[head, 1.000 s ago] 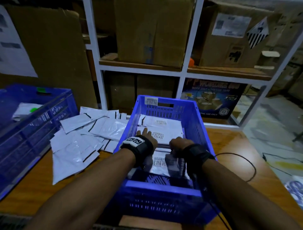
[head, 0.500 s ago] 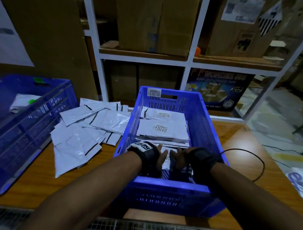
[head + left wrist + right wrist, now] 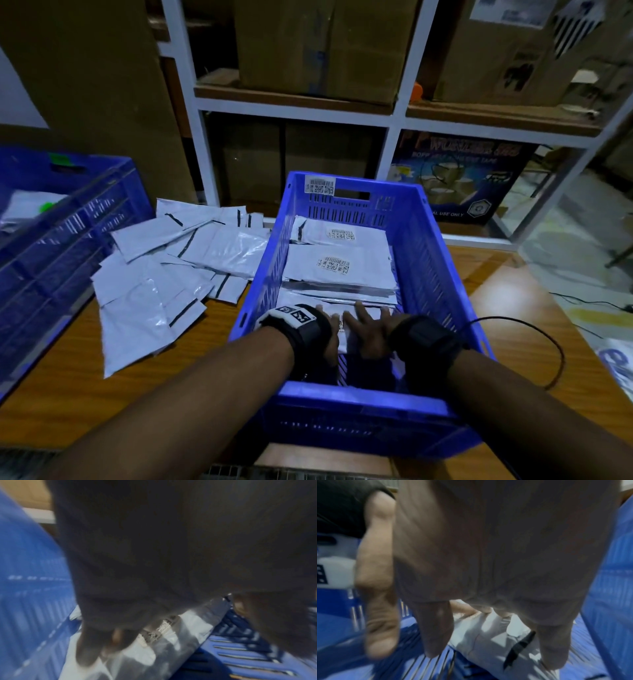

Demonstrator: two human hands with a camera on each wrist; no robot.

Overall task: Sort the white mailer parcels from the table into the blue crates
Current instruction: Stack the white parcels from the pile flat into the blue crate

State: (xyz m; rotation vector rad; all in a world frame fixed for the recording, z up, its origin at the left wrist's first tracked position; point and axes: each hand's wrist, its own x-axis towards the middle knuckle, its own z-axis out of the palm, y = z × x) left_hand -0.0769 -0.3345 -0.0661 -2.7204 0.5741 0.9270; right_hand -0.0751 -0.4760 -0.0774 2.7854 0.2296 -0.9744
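A blue crate (image 3: 359, 401) stands in the middle of the wooden table with a stack of white mailer parcels (image 3: 339, 270) inside. Both hands are down in its near end on one white parcel (image 3: 343, 337). My right hand (image 3: 370, 332) lies on it with fingers straight and spread. The left hand (image 3: 327, 339) rests beside it, fingers pointing down onto the same parcel (image 3: 171, 642). From the right wrist the palm (image 3: 488, 561) hangs over the parcel (image 3: 484, 642). Several loose parcels (image 3: 171, 270) lie on the table left of the crate.
A second blue crate (image 3: 51, 240) stands at the left edge with a parcel or two in it. White shelving (image 3: 394, 113) with cardboard boxes rises behind the table. A black cable (image 3: 555, 342) loops over the table on the right.
Both hands drew back from the crate's middle to its near end. The right hand's curled fingers have straightened and spread flat on the parcel.
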